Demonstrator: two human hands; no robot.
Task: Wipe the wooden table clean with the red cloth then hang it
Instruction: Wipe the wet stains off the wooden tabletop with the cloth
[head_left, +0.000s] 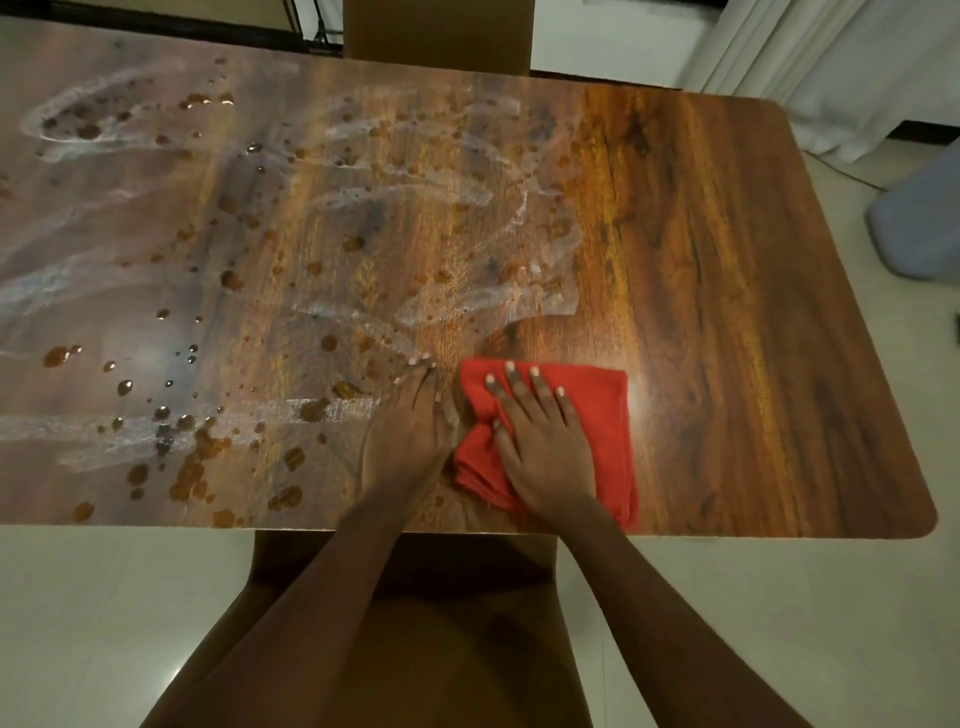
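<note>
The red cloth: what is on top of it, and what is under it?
The right hand lies flat on the red cloth, fingers spread. Under it is the wooden table; whether that patch is wet or stained is hidden.

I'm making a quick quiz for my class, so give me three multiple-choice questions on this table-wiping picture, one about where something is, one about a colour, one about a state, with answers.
1. Where does the cloth lie on the wooden table?
A. far left corner
B. near edge, right of centre
C. far edge

2. What colour is the cloth?
A. blue
B. white
C. red

3. How does the left part of the table look?
A. wet with brown droplets and smears
B. dry and spotless
C. covered with paper

Answers:
1 B, it lies under the right hand near the front edge.
2 C, it is plainly red.
3 A, drops and whitish streaks spread there, left of the left hand.
</note>
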